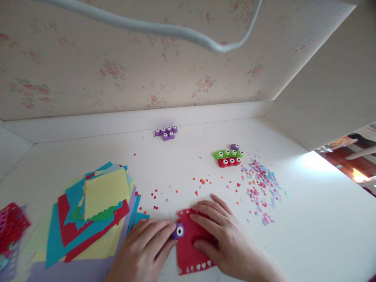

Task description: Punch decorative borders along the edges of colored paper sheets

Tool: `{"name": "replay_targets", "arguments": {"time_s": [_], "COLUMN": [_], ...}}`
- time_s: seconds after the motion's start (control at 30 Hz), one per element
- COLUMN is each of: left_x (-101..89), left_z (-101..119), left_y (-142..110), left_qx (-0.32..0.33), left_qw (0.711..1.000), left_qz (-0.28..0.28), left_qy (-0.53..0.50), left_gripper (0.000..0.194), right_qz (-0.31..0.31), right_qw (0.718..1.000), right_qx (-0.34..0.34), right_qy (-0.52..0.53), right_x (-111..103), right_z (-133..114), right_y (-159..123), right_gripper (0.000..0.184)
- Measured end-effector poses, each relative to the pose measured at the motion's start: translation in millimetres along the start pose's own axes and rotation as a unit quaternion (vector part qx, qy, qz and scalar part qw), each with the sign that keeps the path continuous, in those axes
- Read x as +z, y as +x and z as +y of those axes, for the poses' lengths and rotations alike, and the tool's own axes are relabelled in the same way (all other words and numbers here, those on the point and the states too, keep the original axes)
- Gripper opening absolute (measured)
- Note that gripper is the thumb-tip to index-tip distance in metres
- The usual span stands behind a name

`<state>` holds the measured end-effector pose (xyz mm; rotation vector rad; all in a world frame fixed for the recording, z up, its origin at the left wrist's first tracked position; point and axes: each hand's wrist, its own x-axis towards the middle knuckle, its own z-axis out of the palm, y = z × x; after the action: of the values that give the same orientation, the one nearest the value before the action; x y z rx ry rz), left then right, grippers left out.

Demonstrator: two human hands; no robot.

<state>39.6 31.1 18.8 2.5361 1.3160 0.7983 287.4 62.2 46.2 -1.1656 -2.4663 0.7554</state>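
A purple craft punch (178,231) is pinched in the fingers of my left hand (143,244), at the left edge of a red paper sheet (186,250). Its white top bears a small dark shape. Heart-shaped and other small holes run along the top and bottom edges of the red sheet. Over the sheet's right part lies my right hand (221,235), fingers stretched out and pressing on the paper. The hand hides much of that side. Whether the punch's slot is around the paper edge I cannot tell.
Coloured paper (108,192) is stacked at left, beside punched red scraps (13,227). Purple punches (166,133) stand near the back wall. Green punches (227,153) and red punches (230,162) stand at right, near a heap of confetti (263,180). A white cable (152,28) hangs above.
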Motion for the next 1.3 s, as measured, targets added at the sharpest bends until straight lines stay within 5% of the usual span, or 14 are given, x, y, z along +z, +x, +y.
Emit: {"name": "replay_targets", "arguments": {"time_s": [0.3,0.67,0.93,1.3], "left_x": [-6.8,-3.7,-11.3,-19.6], "left_z": [-0.5,-2.7,10.8,27.4], "left_y": [8.8,4.4,13.7,48.6], "left_qx": [0.025,0.012,-0.113,-0.256], "left_qw": [0.999,1.000,0.992,0.938], "left_qz": [0.037,0.005,0.002,-0.188], "left_qy": [0.020,0.019,-0.057,-0.136], "left_gripper": [0.021,0.019,0.023,0.017], "right_qz": [-0.025,-0.036,-0.043,-0.029], "right_qw": [0.998,0.998,0.999,0.999], "right_qx": [-0.018,-0.015,-0.004,0.009], "right_qy": [-0.049,-0.053,-0.030,-0.018], "right_x": [-1.7,-0.9,-4.5,-6.4], "right_z": [3.9,5.1,0.9,-6.4], "right_y": [3.6,3.3,3.8,0.3], "right_gripper": [0.044,0.044,0.045,0.048]}}
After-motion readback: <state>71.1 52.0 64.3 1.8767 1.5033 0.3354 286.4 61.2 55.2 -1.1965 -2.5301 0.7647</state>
